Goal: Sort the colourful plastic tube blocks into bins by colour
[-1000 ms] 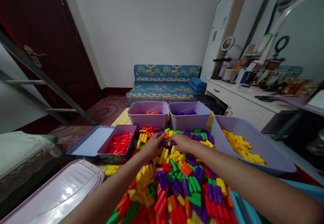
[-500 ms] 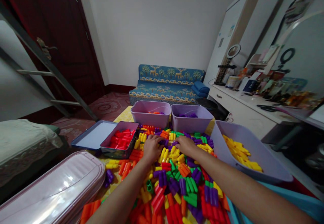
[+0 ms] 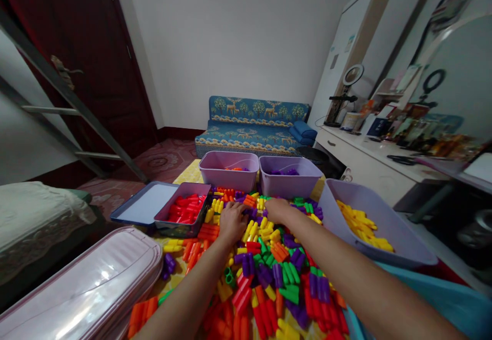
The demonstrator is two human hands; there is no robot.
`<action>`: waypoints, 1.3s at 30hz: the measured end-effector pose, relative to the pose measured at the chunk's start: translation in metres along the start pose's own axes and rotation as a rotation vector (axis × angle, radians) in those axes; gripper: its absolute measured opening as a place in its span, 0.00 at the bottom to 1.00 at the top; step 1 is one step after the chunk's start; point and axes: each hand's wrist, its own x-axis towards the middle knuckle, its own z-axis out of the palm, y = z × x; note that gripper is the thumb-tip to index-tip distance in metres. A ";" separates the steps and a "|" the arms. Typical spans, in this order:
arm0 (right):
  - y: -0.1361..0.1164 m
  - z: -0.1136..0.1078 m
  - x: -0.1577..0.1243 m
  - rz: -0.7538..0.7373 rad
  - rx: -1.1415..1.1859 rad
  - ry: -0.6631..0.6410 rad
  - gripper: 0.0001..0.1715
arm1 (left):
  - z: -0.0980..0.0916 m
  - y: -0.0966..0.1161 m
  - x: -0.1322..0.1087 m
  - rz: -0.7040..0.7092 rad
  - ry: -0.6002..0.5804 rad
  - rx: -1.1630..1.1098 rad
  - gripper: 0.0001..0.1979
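Note:
A big heap of coloured plastic blocks [image 3: 269, 273], red, yellow, green, purple and orange, covers the table. My left hand [image 3: 231, 220] lies palm down on the far part of the heap with its fingers spread over yellow and orange pieces. My right hand [image 3: 279, 209] rests close beside it, fingers curled down into the pile; what they hold, if anything, is hidden. Behind the hands stand two lilac tubs, one with orange pieces [image 3: 229, 170] and one with purple pieces [image 3: 289, 176].
A tin of red blocks [image 3: 184, 211] with its open lid [image 3: 144, 204] sits at the left. A lilac tub of yellow blocks [image 3: 376, 227] tilts at the right. A clear pink box lid [image 3: 82, 286] lies front left. Sofa, ladder and dresser stand beyond.
Both hands have stayed on the far part of the heap, shifting slightly among the blocks. The camera has swung a little, so more of the pile's left side shows.

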 end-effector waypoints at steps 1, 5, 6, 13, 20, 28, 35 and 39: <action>-0.007 -0.001 0.004 0.051 0.056 0.012 0.14 | 0.000 0.000 0.000 -0.002 -0.004 0.006 0.14; -0.037 0.003 0.012 0.268 0.337 0.151 0.14 | -0.001 0.001 0.001 0.017 -0.017 0.039 0.15; -0.044 0.007 0.010 0.309 0.420 0.209 0.14 | -0.001 0.000 0.001 0.019 -0.016 0.045 0.15; -0.054 0.049 -0.010 0.421 1.137 0.590 0.20 | -0.003 0.000 -0.001 0.030 0.005 0.004 0.16; -0.023 0.064 -0.013 0.454 1.677 0.687 0.13 | -0.004 0.002 0.000 0.024 -0.003 -0.082 0.14; -0.018 0.068 -0.015 0.308 2.083 0.417 0.21 | -0.009 0.009 0.003 -0.021 -0.103 -0.004 0.18; -0.028 0.071 -0.010 0.254 1.851 0.274 0.24 | -0.010 0.007 0.004 0.060 -0.193 0.061 0.17; -0.033 0.073 -0.009 0.260 1.792 0.326 0.24 | -0.011 0.005 0.003 0.059 -0.195 0.042 0.12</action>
